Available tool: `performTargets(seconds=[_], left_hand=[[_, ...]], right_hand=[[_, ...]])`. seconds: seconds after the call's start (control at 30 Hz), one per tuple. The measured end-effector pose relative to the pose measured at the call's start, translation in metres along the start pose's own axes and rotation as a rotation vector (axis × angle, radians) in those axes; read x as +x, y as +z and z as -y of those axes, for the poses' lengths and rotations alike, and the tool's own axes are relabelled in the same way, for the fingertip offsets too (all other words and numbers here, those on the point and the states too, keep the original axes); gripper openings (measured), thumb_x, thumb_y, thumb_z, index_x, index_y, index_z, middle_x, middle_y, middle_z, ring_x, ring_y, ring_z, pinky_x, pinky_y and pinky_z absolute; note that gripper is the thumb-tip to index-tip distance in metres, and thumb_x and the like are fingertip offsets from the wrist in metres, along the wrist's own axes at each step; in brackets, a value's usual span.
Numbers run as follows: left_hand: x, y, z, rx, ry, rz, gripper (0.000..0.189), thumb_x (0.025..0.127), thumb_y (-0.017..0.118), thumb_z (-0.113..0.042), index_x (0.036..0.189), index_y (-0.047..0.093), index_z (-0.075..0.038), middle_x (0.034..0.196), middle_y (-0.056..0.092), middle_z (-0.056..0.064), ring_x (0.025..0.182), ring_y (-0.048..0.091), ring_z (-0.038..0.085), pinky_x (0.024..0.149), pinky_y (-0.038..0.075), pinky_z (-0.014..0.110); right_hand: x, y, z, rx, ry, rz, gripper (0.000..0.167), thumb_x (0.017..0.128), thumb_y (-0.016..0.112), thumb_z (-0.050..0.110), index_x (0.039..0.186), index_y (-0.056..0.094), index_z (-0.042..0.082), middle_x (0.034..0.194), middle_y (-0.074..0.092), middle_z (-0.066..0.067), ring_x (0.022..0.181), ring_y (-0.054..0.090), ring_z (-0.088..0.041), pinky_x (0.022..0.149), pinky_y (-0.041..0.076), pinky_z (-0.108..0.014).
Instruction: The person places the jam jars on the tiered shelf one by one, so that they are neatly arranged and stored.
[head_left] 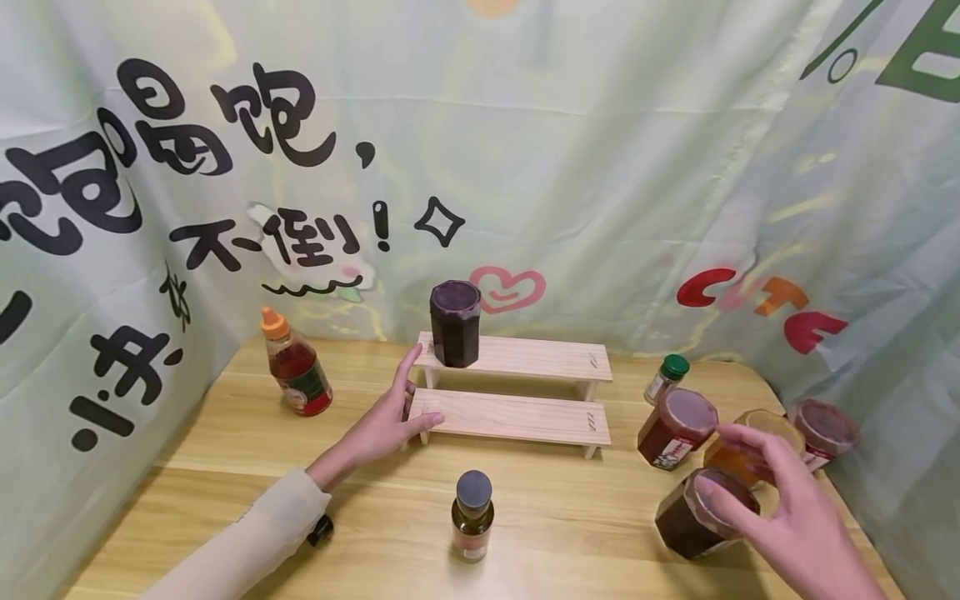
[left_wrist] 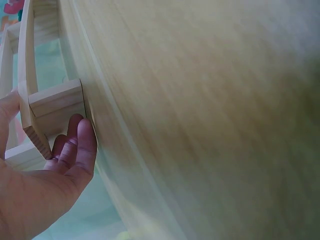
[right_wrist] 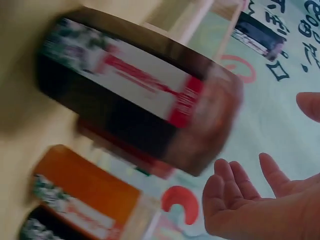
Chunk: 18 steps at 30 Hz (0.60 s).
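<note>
My left hand [head_left: 386, 421] holds the left end of a two-step wooden rack [head_left: 517, 417]. Its thumb lies over the lower step, and in the left wrist view the other fingers bend around the end by a leg [left_wrist: 57, 102]. On the upper step, at the left, stands a dark jam jar [head_left: 455, 329]. My right hand [head_left: 795, 521] hovers just above another dark jam jar [head_left: 693, 521], thumb and fingers spread. The right wrist view shows that jar's white and red label [right_wrist: 145, 82], with the fingers apart from the lid.
Behind the right hand stand a red jam jar [head_left: 671, 437], an orange jam jar [head_left: 723, 454], a further jar [head_left: 825, 429] and a green-capped bottle [head_left: 663, 383]. A dark-capped bottle [head_left: 472, 521] stands front centre, an orange-capped sauce bottle [head_left: 300, 371] at left. A printed curtain [head_left: 600, 167] hangs behind.
</note>
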<state>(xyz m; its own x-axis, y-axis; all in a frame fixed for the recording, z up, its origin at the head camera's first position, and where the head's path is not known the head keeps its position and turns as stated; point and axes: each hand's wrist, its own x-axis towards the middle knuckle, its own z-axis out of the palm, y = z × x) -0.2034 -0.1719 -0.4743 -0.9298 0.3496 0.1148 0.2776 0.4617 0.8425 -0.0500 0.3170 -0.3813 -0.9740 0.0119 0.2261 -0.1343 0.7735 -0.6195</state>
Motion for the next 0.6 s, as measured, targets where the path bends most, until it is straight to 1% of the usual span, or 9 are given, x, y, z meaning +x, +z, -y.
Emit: performTargets(seconds=[0.07,0.13,0.17,0.23,0.3,0.37,0.4,0.47,0.6], left_hand=[[0.000,0.000,0.001,-0.002,-0.004,0.004,0.116,0.099,0.085,-0.035,0.175,-0.003,-0.043,0.113,0.052,0.015,0.077,0.052,0.021,0.065,0.048,0.034],[-0.001,0.000,0.001,0.002,-0.008,0.000,0.117,0.099,0.085,-0.035,0.174,-0.003,-0.043,0.113,0.052,0.015,0.076,0.052,0.021,0.065,0.048,0.033],[-0.002,0.000,0.001,0.004,-0.009,-0.005,0.117,0.099,0.085,-0.035,0.175,-0.003,-0.043,0.112,0.051,0.014,0.077,0.051,0.021,0.065,0.047,0.033],[-0.003,0.000,0.001,0.013,-0.014,-0.010,0.117,0.099,0.085,-0.035,0.175,-0.004,-0.042,0.112,0.051,0.014,0.076,0.050,0.021,0.065,0.046,0.034],[-0.004,0.000,0.000,0.026,-0.011,-0.011,0.115,0.100,0.085,-0.035,0.175,-0.003,-0.041,0.112,0.050,0.015,0.077,0.049,0.021,0.066,0.045,0.035],[-0.005,0.000,0.000,0.032,-0.012,-0.010,0.115,0.100,0.084,-0.036,0.175,-0.003,-0.042,0.112,0.050,0.015,0.077,0.048,0.021,0.066,0.044,0.035],[-0.005,0.000,-0.001,0.033,-0.013,-0.009,0.114,0.100,0.084,-0.037,0.175,-0.003,-0.042,0.112,0.050,0.014,0.077,0.047,0.020,0.066,0.043,0.035],[-0.004,0.000,-0.001,0.029,-0.008,-0.008,0.114,0.100,0.084,-0.036,0.175,-0.003,-0.042,0.112,0.050,0.015,0.077,0.048,0.021,0.065,0.044,0.035],[0.000,0.001,0.000,0.029,-0.001,-0.008,0.115,0.100,0.084,-0.036,0.175,-0.003,-0.042,0.112,0.051,0.014,0.077,0.049,0.020,0.065,0.045,0.033]], right_hand=[[-0.004,0.003,-0.008,-0.005,0.022,0.030,0.075,0.093,0.091,0.026,0.152,0.051,0.002,0.141,0.056,-0.020,0.118,0.054,-0.017,0.081,0.035,-0.001],[-0.006,0.008,-0.017,-0.008,-0.006,0.041,0.079,0.091,0.094,0.024,0.152,0.049,0.001,0.141,0.055,-0.021,0.119,0.052,-0.020,0.081,0.036,-0.001],[-0.008,0.010,-0.021,-0.007,-0.026,0.040,0.082,0.089,0.095,0.023,0.152,0.049,0.000,0.141,0.054,-0.022,0.120,0.051,-0.018,0.081,0.036,-0.001],[-0.011,0.015,-0.029,0.003,-0.071,0.031,0.085,0.084,0.098,0.018,0.151,0.049,-0.001,0.139,0.054,-0.022,0.118,0.046,-0.002,0.081,0.036,-0.002],[-0.014,0.019,-0.038,0.010,-0.130,0.010,0.088,0.077,0.101,0.012,0.148,0.051,-0.002,0.136,0.055,-0.020,0.112,0.041,0.010,0.081,0.037,-0.003],[-0.018,0.022,-0.045,0.014,-0.150,0.002,0.090,0.073,0.102,0.009,0.147,0.052,-0.003,0.133,0.056,-0.018,0.110,0.041,0.013,0.080,0.037,-0.004],[-0.020,0.023,-0.049,0.013,-0.152,0.002,0.091,0.073,0.103,0.008,0.147,0.051,-0.003,0.132,0.056,-0.018,0.109,0.043,0.013,0.079,0.038,-0.004],[-0.022,0.025,-0.054,0.024,-0.131,0.015,0.091,0.074,0.102,0.007,0.148,0.049,-0.003,0.132,0.057,-0.018,0.106,0.047,0.012,0.078,0.040,-0.006],[-0.026,0.028,-0.058,0.037,-0.036,0.040,0.092,0.079,0.100,0.009,0.152,0.044,0.000,0.134,0.058,-0.022,0.102,0.051,0.010,0.074,0.046,-0.011]])
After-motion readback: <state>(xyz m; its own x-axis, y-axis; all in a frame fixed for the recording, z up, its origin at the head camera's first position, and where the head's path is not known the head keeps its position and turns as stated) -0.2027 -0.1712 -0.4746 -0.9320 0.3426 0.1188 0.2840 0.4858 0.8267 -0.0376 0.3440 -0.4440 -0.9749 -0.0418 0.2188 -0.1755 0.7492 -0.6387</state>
